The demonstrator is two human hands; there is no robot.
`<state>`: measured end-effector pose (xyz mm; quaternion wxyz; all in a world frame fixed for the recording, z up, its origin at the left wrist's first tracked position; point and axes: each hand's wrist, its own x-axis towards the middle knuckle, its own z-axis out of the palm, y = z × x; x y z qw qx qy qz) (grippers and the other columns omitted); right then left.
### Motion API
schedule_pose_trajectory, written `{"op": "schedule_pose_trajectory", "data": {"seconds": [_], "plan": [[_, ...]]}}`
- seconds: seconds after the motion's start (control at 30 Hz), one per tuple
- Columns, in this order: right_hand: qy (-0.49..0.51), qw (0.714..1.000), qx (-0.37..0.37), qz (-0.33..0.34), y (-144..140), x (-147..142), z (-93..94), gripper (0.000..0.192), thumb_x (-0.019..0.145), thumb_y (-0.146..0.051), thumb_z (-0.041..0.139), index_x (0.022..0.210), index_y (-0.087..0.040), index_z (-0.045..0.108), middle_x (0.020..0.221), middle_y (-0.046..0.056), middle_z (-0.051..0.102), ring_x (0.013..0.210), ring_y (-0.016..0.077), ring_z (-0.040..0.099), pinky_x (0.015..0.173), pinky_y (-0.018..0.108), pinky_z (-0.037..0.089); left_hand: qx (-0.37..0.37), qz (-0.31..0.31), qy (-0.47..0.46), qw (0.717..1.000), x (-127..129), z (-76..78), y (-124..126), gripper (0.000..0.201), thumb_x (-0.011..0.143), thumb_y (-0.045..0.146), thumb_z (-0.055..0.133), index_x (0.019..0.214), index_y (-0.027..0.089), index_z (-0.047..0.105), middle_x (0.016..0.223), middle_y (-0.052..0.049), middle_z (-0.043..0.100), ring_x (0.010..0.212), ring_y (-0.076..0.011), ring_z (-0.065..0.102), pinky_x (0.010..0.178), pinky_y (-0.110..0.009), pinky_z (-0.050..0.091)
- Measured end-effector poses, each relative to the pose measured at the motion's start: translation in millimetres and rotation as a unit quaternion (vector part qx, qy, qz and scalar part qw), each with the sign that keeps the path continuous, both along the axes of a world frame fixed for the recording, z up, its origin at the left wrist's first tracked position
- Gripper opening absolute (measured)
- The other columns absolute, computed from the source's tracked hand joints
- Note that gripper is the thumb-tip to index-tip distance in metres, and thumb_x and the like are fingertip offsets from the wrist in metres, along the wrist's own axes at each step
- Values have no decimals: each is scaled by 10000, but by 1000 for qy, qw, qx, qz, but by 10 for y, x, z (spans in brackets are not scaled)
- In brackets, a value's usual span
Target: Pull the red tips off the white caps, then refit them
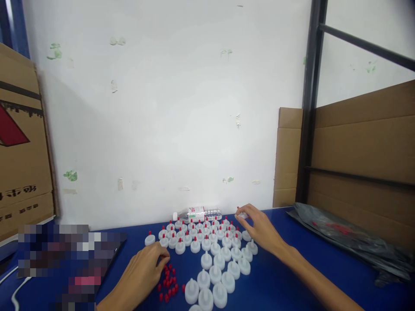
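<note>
My right hand (259,226) pinches a white nozzle cap (241,214) with a red tip on it, at the back right of the group of caps. My left hand (145,268) is low over the table with its fingers curled and thumb and fingertips close together; whatever may be in them is hidden. Just beside its fingertips lies a loose pile of small red tips (167,283). Rows of white caps with red tips (195,245) stand upright behind the hands. Nearer to me, several white caps without red tips (215,274) stand upright.
A clear plastic bottle (197,214) lies on its side against the wall. On the right is a grey plastic bag (343,237) by a dark metal post (309,112). A printed cardboard box (24,142) and a blurred-out flat device (112,255) are on the left of the blue table (275,285).
</note>
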<state>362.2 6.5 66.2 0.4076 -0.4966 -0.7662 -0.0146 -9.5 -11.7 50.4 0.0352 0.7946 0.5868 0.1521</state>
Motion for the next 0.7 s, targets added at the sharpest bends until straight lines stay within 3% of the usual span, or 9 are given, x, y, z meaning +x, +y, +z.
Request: {"op": "schedule_pose_trajectory", "data": {"seconds": [0.17, 0.27, 0.4, 0.53, 0.6, 0.7], "plan": [[-9, 999, -7, 34, -76, -105, -8, 248, 1057, -404, 434, 1161, -256, 602, 1126, 62, 724, 970, 242, 695, 862, 376, 527, 12, -15, 7, 1000, 6, -26, -14, 295, 1001, 221, 438, 935, 238, 725, 997, -55, 746, 953, -247, 698, 808, -339, 483], [-20, 998, -8, 53, -158, -201, -25, 217, 1048, -377, 476, 1212, -259, 555, 1173, 69, 707, 1025, 244, 687, 894, 383, 531, 75, -34, 14, 997, 30, 11, -49, 342, 1026, 214, 383, 953, 227, 717, 990, -74, 731, 997, -268, 677, 879, -391, 496], [-57, 993, 16, 102, -395, -441, -24, 338, 1005, -330, 594, 1322, -274, 488, 1249, 73, 666, 1140, 247, 647, 959, 391, 526, 214, -142, -32, 966, 136, 128, -219, 286, 1048, 265, 394, 1082, 227, 675, 1079, -78, 703, 1057, -262, 623, 962, -429, 489], [-120, 968, 84, 205, -707, -750, 39, 328, 1040, -275, 544, 1354, -258, 453, 1204, 77, 694, 1118, 228, 654, 955, 362, 538, 306, -267, -42, 913, 351, 153, -461, 230, 1006, 336, 525, 1187, 214, 598, 1009, -70, 691, 924, -249, 617, 817, -374, 526], [-136, 948, 116, 264, -812, -866, 65, 321, 1052, -275, 533, 1356, -242, 436, 1190, 77, 714, 1087, 207, 669, 941, 321, 542, 342, -292, -26, 893, 450, 105, -538, 186, 1010, 357, 522, 1070, 201, 604, 881, -57, 675, 803, -235, 596, 712, -350, 504], [-134, 930, 152, 307, -857, -946, 66, 296, 1053, -333, 538, 1318, -244, 438, 1108, 55, 748, 967, 187, 699, 878, 291, 555, 356, -289, 20, 888, 513, 20, -554, 227, 1029, 216, 426, 859, 216, 577, 776, -46, 648, 715, -209, 561, 662, -344, 456]]}}
